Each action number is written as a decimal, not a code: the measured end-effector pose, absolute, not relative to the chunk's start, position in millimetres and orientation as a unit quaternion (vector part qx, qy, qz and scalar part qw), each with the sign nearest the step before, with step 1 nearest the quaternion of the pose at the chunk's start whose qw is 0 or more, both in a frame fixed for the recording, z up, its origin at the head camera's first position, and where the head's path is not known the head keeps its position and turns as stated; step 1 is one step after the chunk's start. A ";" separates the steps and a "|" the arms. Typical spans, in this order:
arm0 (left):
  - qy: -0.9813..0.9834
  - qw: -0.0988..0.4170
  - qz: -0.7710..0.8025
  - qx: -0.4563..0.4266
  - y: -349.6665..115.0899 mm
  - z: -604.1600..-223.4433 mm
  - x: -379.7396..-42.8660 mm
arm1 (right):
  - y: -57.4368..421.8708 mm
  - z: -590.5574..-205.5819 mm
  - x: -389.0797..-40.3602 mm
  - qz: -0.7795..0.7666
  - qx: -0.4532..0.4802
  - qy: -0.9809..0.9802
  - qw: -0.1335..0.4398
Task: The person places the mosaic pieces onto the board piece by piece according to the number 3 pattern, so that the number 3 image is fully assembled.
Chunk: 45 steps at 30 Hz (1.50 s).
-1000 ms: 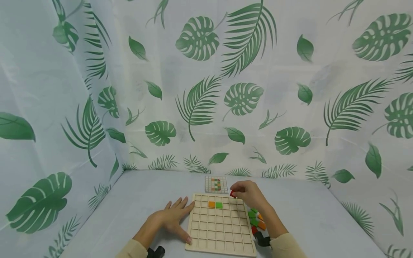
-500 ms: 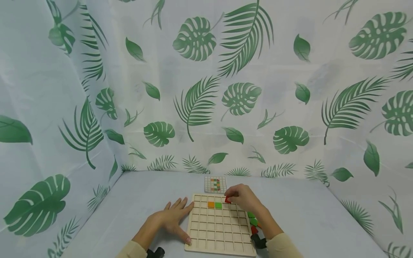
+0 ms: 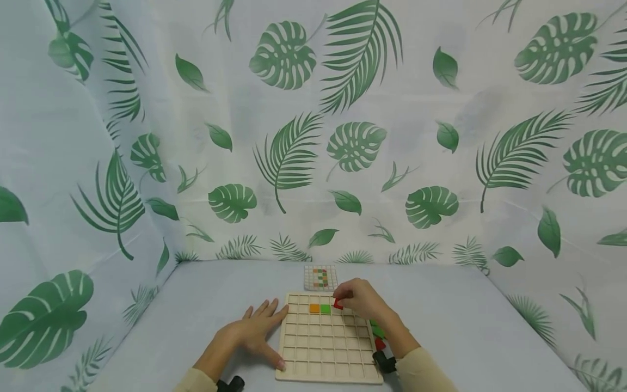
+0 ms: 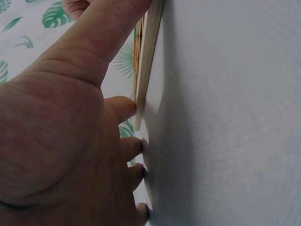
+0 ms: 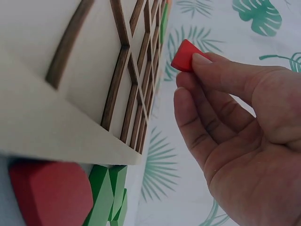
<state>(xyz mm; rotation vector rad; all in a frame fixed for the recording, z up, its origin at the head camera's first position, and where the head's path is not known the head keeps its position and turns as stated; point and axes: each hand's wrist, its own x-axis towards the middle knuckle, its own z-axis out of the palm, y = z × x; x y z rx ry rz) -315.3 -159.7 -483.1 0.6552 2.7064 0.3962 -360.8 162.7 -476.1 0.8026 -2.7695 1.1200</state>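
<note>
A pale wooden grid board point(image 3: 328, 348) lies on the table, with an orange tile point(image 3: 314, 308) and a green tile point(image 3: 325, 308) side by side in its second row. My right hand point(image 3: 361, 298) pinches a red piece point(image 5: 187, 55) between thumb and fingertips, over the board just right of the green tile. In the right wrist view the red piece appears a little off the board. My left hand point(image 3: 254, 329) is spread along the board's left edge, thumb and index finger touching it, the other fingers on the table.
Behind the board lies a small pattern card point(image 3: 320, 277) with a printed grid of coloured squares. Loose green pieces point(image 5: 113, 188) and a red piece point(image 5: 51, 193) lie beside the board's right edge. A leaf-print curtain point(image 3: 294, 163) hangs behind the table.
My right hand has moved left with the red piece, from the board's far right to beside the green tile. The left hand holds its place. The head view has shifted slightly.
</note>
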 end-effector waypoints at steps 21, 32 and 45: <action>0.947 0.165 0.149 0.230 -161.5 -482.8 -316.0 | 156.2 -477.3 -361.5 0.344 0.225 -0.912 -0.004; 0.944 0.164 0.160 0.238 -163.1 -483.1 -314.4 | 156.2 -477.9 -360.1 0.345 0.260 -0.902 -0.005; 0.944 0.163 0.159 0.240 -163.2 -483.9 -315.1 | 154.5 -480.2 -362.0 0.331 0.261 -0.907 -0.001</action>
